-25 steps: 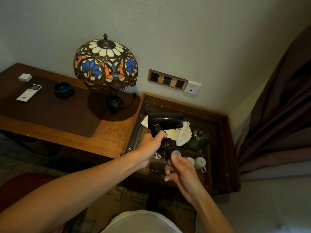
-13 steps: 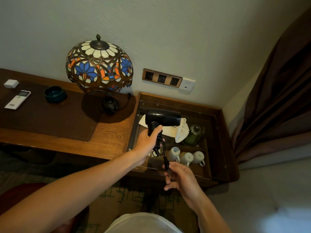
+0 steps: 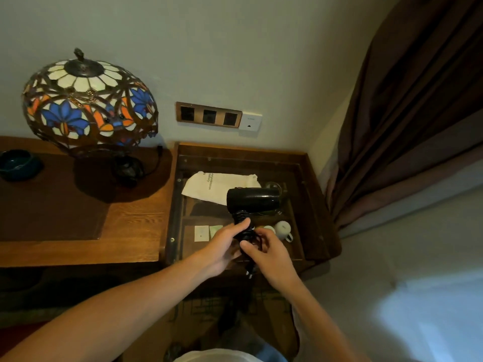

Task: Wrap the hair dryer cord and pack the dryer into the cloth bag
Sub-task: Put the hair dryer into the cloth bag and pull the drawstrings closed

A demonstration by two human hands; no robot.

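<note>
A black hair dryer hangs in the air over the glass-topped side table, barrel pointing right. My left hand grips its handle, where the black cord is coiled in several loops. My right hand pinches the loose cord just beside the handle; the plug dangles below between my wrists. The white cloth bag with printed text lies flat on the glass behind the dryer.
A stained-glass lamp stands on the wooden desk at left, with a dark bowl. White cups and sachets sit under the glass. Sockets are on the wall; a brown curtain hangs right.
My right hand has risen from below to meet the left at the dryer's handle, bringing the cord close. The view has shifted right, so the lamp sits farther left.
</note>
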